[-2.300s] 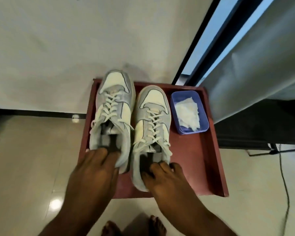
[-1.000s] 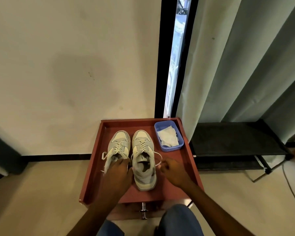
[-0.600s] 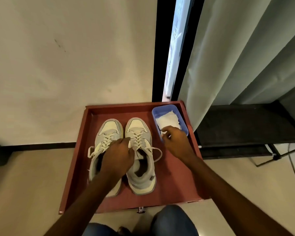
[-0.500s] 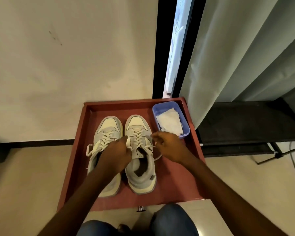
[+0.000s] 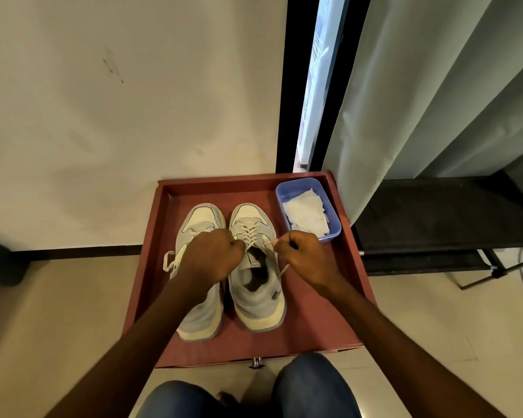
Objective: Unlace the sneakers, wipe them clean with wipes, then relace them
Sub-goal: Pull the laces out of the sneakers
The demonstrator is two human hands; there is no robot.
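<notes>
Step in hand: I judge this to be the start of unlacing, with the right-hand grey-and-cream lace-up sneaker point(image 5: 255, 279) taken first and both shoes mostly laced.
Sneakers: the pair stands side by side, toes to the wall, heels towards me, in the middle of the red-brown wooden tray point(image 5: 323, 300). That puts the tongues and laces straight under my reach.
Left hand point(image 5: 213, 256): it lies across the left-hand grey-and-cream sneaker point(image 5: 198, 315) and reaches over to the other shoe's lace rows. Its fingers are curled tight at the top of the lacing, seemingly pinching the cream flat shoelace point(image 5: 251, 233); the exact grip is hidden by the knuckles.
Right hand point(image 5: 304, 256): fingers curled, pinching a strand of the same lace and drawing it out to the right of the shoe. I take it one hand steadies the eyelets while the other pulls.
Loose end: a tail of lace trails over the shoe's right side onto the tray.
Wipes: white crumpled wipes point(image 5: 307, 214) lie in a blue rectangular plastic tub point(image 5: 334, 233) at the tray's far right corner, just beside the shoes, within reach but out of the laces' way.
Surroundings: the tray sits low by a cream wall point(image 5: 118, 101), with a pale curtain point(image 5: 420, 101) to the right and my denim-clad knees below.
</notes>
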